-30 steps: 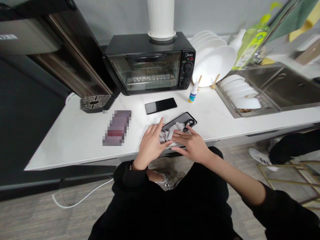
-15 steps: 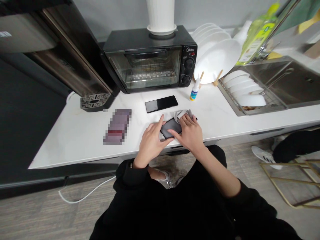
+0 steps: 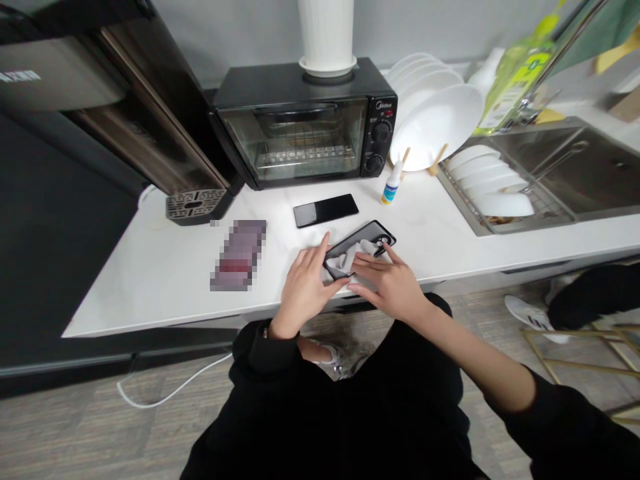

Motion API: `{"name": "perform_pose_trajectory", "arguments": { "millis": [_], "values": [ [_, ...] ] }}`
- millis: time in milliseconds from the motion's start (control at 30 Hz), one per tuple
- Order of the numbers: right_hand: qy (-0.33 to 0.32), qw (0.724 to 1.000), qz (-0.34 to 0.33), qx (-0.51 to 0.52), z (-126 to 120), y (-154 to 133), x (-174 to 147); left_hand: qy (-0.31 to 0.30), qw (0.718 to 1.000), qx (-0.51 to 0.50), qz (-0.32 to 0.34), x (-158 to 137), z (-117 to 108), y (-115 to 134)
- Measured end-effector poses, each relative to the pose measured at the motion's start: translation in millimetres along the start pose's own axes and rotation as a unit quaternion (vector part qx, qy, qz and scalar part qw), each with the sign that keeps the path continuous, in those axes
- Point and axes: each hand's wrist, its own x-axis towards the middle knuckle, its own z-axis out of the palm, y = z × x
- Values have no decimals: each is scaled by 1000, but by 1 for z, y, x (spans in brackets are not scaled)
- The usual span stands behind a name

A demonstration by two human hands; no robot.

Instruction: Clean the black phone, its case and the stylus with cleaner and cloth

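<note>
A phone case with a dark frame and camera cutouts lies aslant near the counter's front edge. My left hand grips its left end between thumb and fingers. Under the fingers of my right hand is a crumpled grey cloth, pressed onto the case's lower left part. Those fingers are partly stretched, and the cloth hides some of the case. Just beyond lies a black phone, flat on the counter. A small white spray bottle with a blue and yellow label stands upright to its right.
A toaster oven stands at the back, a dark drink machine to its left. White plates in a rack and a sink with dishes are at right. A pixelated purple item lies left on the counter.
My right hand has slid the cloth from the case's camera end toward its lower left end, uncovering the camera cutouts. My left hand stays at the left end.
</note>
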Motion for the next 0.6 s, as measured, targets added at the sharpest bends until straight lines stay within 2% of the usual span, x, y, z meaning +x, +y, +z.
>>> {"name": "perform_pose_trajectory", "arguments": {
  "millis": [133, 233, 433, 600],
  "values": [
    [45, 993, 61, -88, -7, 26, 1, 8, 1000, -2, -1, 2, -1, 1],
    [60, 988, 86, -109, -3, 28, 10, 6, 1000, -2, -1, 2, -1, 3],
    [91, 986, 111, -80, 22, -11, 40, 7, 1000, -27, 0, 1, 0, -2],
    [42, 999, 19, -2, 27, -54, 37, -2, 1000, -24, -3, -1, 2, -7]
  ]
}}
